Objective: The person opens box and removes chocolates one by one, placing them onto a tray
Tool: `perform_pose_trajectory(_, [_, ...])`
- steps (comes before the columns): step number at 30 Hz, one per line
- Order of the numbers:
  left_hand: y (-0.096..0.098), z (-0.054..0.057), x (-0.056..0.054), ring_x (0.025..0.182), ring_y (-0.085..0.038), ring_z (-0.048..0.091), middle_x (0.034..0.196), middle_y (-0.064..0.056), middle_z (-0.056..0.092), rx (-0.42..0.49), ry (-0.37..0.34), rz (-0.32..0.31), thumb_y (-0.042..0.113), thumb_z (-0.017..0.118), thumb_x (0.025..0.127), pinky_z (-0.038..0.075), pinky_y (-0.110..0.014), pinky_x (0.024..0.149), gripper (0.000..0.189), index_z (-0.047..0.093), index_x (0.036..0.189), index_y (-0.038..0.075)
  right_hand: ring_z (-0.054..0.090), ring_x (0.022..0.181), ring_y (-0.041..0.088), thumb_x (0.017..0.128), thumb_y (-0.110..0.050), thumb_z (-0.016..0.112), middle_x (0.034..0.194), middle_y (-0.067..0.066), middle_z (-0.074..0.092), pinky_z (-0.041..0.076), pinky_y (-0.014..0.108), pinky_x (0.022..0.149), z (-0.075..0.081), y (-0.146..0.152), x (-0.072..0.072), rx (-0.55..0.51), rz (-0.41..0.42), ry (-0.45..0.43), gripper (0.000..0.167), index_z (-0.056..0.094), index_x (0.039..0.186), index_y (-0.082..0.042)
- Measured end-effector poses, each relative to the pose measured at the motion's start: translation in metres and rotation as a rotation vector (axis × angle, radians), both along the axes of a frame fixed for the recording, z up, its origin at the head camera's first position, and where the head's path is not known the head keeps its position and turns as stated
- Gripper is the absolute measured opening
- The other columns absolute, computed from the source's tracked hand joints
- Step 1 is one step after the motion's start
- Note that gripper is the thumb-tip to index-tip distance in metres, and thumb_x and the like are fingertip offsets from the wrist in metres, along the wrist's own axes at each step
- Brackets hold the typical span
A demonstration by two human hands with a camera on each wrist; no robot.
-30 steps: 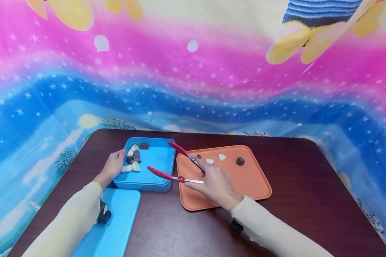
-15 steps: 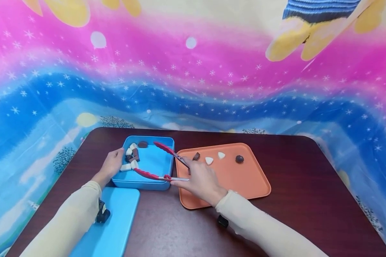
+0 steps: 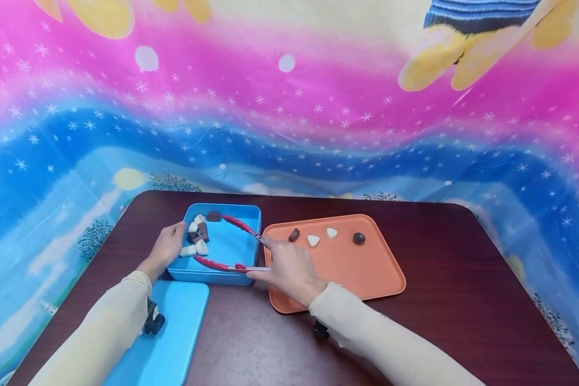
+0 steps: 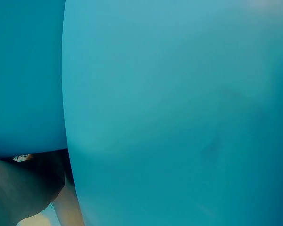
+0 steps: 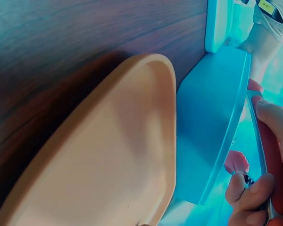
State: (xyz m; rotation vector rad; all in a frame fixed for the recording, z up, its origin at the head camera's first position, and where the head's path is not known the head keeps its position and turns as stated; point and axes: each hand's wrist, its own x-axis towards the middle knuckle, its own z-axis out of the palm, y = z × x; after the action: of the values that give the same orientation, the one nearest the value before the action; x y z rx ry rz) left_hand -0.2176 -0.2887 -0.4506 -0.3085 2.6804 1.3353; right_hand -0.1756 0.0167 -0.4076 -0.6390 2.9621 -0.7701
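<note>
My left hand (image 3: 169, 244) holds the left side of a light-blue rectangular box (image 3: 259, 241), fingertips at its rim. In the left wrist view, blue plastic (image 4: 170, 94) fills most of the picture and part of the hand (image 4: 21, 188) shows low at the left. My right hand (image 3: 293, 268) grips metal tongs (image 3: 216, 264) with red tips, spread wide over the box. One tip is beside a dark oval chocolate (image 3: 213, 216), the other near a white chocolate (image 3: 201, 247). Several white and brown chocolates lie along the box's left side. The right wrist view shows the fingers (image 5: 254, 190) around the tongs' handle.
An orange tray (image 3: 347, 273) sits right of the box. On it lie a dark ridged chocolate (image 3: 294, 234), two white triangular ones (image 3: 313, 241) and a dark round one (image 3: 359, 238). A blue lid (image 3: 173, 332) lies in front of the box, under the left forearm.
My right hand has moved left, carrying the spread tongs from the box's right part across to the chocolates. The dark ridged chocolate on the tray has come into full view. My left hand stays put.
</note>
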Motion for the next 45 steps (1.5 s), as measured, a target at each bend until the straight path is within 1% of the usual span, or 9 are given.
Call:
perform_pose_trajectory(6, [0.002, -0.001, -0.001, 0.154, -0.048, 0.016, 0.167, -0.027, 0.014, 0.011, -0.024, 0.008, 0.045, 0.011, 0.111, 0.021, -0.063, 0.124, 0.068, 0.011, 0.16, -0.001, 0.038, 0.038, 0.013, 0.079, -0.06, 0.079, 0.051, -0.004, 0.043, 0.026, 0.022, 0.036, -0.002, -0.009, 0.0, 0.056, 0.005, 0.013, 0.077, 0.058, 0.144, -0.025])
perform_pose_trajectory(11, [0.004, 0.0, 0.0, 0.154, -0.048, 0.016, 0.167, -0.027, 0.015, 0.017, -0.033, 0.011, 0.045, 0.012, 0.111, 0.021, -0.064, 0.123, 0.068, 0.011, 0.16, -0.001, 0.042, 0.044, 0.011, 0.082, -0.058, 0.078, 0.055, -0.006, 0.048, 0.033, 0.023, 0.039, -0.003, -0.014, 0.002, 0.111, 0.019, 0.029, 0.069, 0.061, 0.142, -0.027])
perform_pose_trajectory(15, [0.005, 0.001, 0.0, 0.154, -0.048, 0.017, 0.167, -0.027, 0.015, 0.014, -0.025, 0.006, 0.044, 0.012, 0.111, 0.021, -0.063, 0.124, 0.067, 0.011, 0.16, -0.002, 0.045, 0.048, 0.009, 0.085, -0.057, 0.075, 0.054, -0.007, 0.049, 0.035, 0.023, 0.041, -0.003, -0.019, 0.002, 0.157, 0.04, 0.041, 0.064, 0.062, 0.14, -0.027])
perform_pose_trajectory(23, [0.005, 0.003, 0.0, 0.153, -0.049, 0.017, 0.166, -0.028, 0.016, 0.012, -0.016, 0.0, 0.044, 0.012, 0.111, 0.021, -0.064, 0.123, 0.068, 0.012, 0.16, -0.003, 0.05, 0.054, 0.01, 0.088, -0.055, 0.073, 0.059, -0.007, 0.052, 0.038, 0.022, 0.042, 0.001, -0.026, 0.001, 0.221, 0.061, 0.015, 0.058, 0.065, 0.137, -0.025])
perform_pose_trajectory(26, [0.004, 0.003, 0.0, 0.154, -0.048, 0.017, 0.166, -0.028, 0.016, 0.006, -0.009, -0.004, 0.043, 0.012, 0.111, 0.021, -0.063, 0.123, 0.067, 0.012, 0.16, -0.003, 0.05, 0.055, 0.01, 0.089, -0.053, 0.073, 0.063, -0.006, 0.056, 0.038, 0.022, 0.042, 0.002, -0.028, 0.0, 0.219, 0.071, 0.007, 0.054, 0.067, 0.134, -0.023])
perform_pose_trajectory(30, [0.003, 0.003, -0.001, 0.154, -0.048, 0.017, 0.166, -0.028, 0.017, -0.006, 0.005, -0.006, 0.042, 0.012, 0.111, 0.02, -0.062, 0.124, 0.066, 0.013, 0.159, -0.003, 0.052, 0.057, 0.009, 0.09, -0.049, 0.073, 0.075, -0.005, 0.066, 0.04, 0.021, 0.041, 0.003, -0.03, 0.0, 0.197, 0.093, 0.004, 0.048, 0.07, 0.129, -0.021])
perform_pose_trajectory(33, [0.001, 0.002, -0.001, 0.154, -0.049, 0.017, 0.166, -0.029, 0.016, -0.006, 0.01, -0.007, 0.042, 0.012, 0.111, 0.02, -0.063, 0.124, 0.067, 0.013, 0.159, -0.004, 0.052, 0.058, 0.009, 0.091, -0.048, 0.072, 0.08, -0.004, 0.07, 0.04, 0.021, 0.042, 0.003, -0.03, 0.0, 0.188, 0.102, 0.003, 0.047, 0.07, 0.129, -0.02])
perform_pose_trajectory(41, [0.001, 0.001, 0.0, 0.154, -0.049, 0.016, 0.166, -0.029, 0.015, -0.004, 0.008, -0.014, 0.043, 0.012, 0.111, 0.02, -0.063, 0.124, 0.067, 0.012, 0.159, -0.004, 0.052, 0.058, 0.009, 0.091, -0.049, 0.072, 0.083, -0.004, 0.071, 0.041, 0.02, 0.042, 0.004, -0.029, 0.001, 0.174, 0.081, -0.023, 0.048, 0.07, 0.13, -0.021])
perform_pose_trajectory(45, [0.0, 0.001, 0.002, 0.154, -0.049, 0.017, 0.166, -0.028, 0.015, 0.0, -0.013, -0.01, 0.045, 0.012, 0.111, 0.022, -0.065, 0.123, 0.069, 0.01, 0.16, -0.003, 0.051, 0.053, 0.009, 0.091, -0.049, 0.072, 0.07, -0.006, 0.064, 0.041, 0.02, 0.042, 0.006, -0.027, 0.002, 0.156, 0.066, -0.034, 0.052, 0.067, 0.135, -0.023])
